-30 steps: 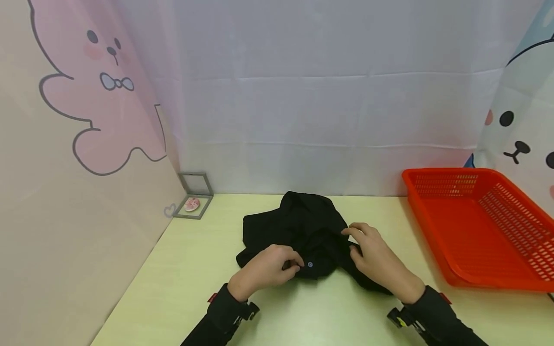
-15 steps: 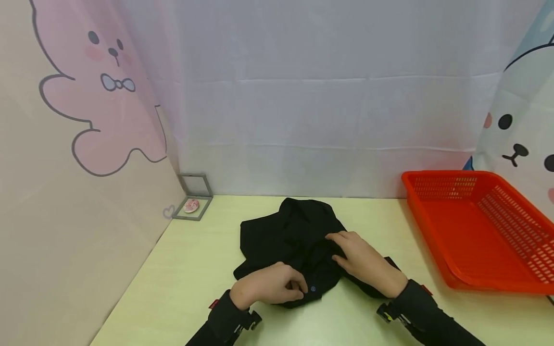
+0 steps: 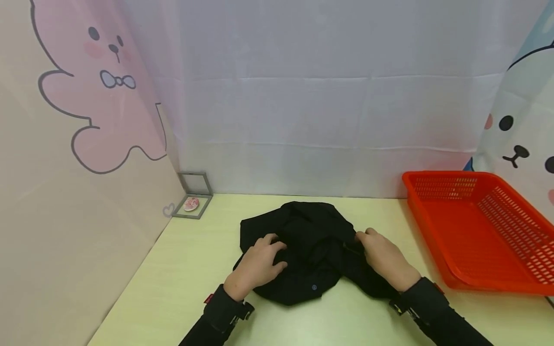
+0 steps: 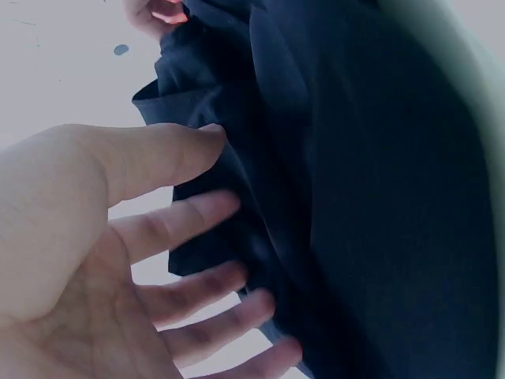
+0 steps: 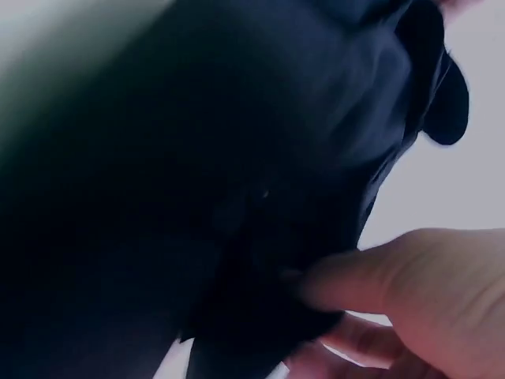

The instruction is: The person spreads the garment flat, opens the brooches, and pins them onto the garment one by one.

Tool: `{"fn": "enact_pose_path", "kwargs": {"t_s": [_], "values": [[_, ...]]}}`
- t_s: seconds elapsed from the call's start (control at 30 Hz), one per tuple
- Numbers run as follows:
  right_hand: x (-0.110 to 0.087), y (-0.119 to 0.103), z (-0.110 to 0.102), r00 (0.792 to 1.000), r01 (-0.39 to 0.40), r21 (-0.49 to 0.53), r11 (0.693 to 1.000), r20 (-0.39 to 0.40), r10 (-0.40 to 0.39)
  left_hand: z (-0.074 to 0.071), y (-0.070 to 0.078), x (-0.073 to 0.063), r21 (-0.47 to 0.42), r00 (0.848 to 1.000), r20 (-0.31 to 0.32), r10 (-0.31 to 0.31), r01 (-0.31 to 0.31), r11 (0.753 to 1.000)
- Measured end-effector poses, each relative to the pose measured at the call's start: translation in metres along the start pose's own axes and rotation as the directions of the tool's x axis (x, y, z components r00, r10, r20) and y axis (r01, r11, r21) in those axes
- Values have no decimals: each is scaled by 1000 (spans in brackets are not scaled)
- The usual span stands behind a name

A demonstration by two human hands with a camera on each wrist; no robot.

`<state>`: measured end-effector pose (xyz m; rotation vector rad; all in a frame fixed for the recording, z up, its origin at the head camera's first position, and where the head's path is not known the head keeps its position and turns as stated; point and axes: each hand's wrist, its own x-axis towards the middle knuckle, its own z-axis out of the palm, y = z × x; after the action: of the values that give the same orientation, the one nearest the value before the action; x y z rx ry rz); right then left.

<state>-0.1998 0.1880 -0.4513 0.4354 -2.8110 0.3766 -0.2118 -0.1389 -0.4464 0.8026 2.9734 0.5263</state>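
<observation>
A crumpled black shirt [image 3: 307,226] lies bunched in the middle of the table, one small button [image 3: 314,287] showing near its front edge. Over its left side is my left hand [image 3: 256,265], fingers apart and loosely bent, with no cloth between them; in the left wrist view the fingertips [image 4: 213,142] come up to the fabric. At the shirt's right side, my right hand [image 3: 387,262] pinches a fold. The right wrist view has the thumb [image 5: 355,280] on top of the dark cloth and the other fingers below it, partly hidden.
A red plastic basket [image 3: 476,230] with perforated sides stands on the right of the pale yellow table [image 3: 190,269]. In the back left corner is a small grey hinged frame [image 3: 207,201] holding a pink-and-white round piece [image 3: 191,204]. Printed curtains hang behind and at both sides.
My left hand has let go of the shirt's front edge by the button and moved up and left. My right hand moved in over the cloth, then back right to a fold. The shirt's front came nearer.
</observation>
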Motion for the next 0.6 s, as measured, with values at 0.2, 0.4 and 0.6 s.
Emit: {"fn": "enact_pose_path", "kwargs": {"t_s": [0.2, 0.4, 0.6], "values": [[2, 22, -15, 987, -155, 1, 988, -38, 155, -1, -8, -1, -47, 992, -80, -99, 95, 994], [3, 18, -23, 989, -82, 47, 996, -116, 87, -5, -11, 3, -131, 991, -128, 29, -46, 990], [3, -6, -14, 997, 49, 136, 990, -73, -39, -10, -7, 5, -229, 958, -254, 133, -193, 954]]}}
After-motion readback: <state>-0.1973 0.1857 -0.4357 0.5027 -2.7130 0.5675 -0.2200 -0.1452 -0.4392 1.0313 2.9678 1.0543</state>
